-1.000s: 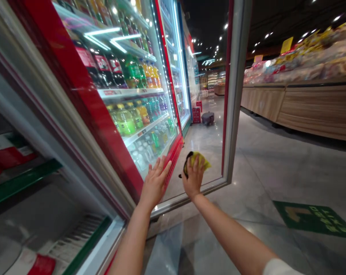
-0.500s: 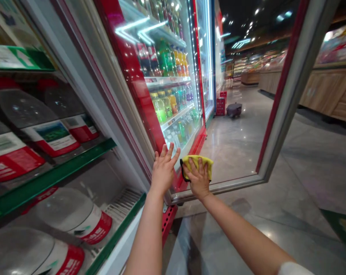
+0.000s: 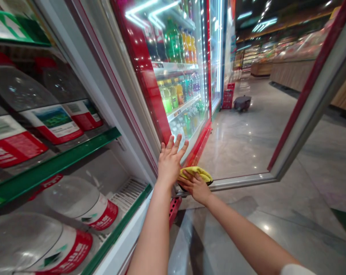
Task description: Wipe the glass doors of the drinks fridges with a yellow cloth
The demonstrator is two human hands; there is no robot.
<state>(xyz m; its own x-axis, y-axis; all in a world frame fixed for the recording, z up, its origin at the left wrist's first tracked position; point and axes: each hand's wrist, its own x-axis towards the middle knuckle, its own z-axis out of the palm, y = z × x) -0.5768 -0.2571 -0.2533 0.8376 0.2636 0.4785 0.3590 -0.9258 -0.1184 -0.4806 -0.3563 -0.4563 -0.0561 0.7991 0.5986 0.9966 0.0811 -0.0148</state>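
Observation:
My left hand (image 3: 169, 164) lies with its fingers spread against the lower hinge-side corner of the open cooler's glass door (image 3: 241, 145) and holds nothing. Beside it, on the right, my right hand (image 3: 198, 189) has a folded yellow cloth (image 3: 200, 172) with a dark edge under its fingers. The cloth is pressed on the bottom of the pane, at the silver door frame (image 3: 247, 182). Part of the cloth is hidden by the fingers.
Left of me, the cooler's green-edged shelf (image 3: 60, 168) carries large clear bottles (image 3: 51, 116) with red and white labels. Beyond the glass stands a lit drinks fridge (image 3: 181, 68). A dark object (image 3: 242, 103) and red boxes (image 3: 228, 95) rest on the shiny floor.
My right hand has slid the cloth down from the glass onto the bottom edge by the frame, and the cloth has bunched flatter. My left hand stays spread at the corner. The view has shifted.

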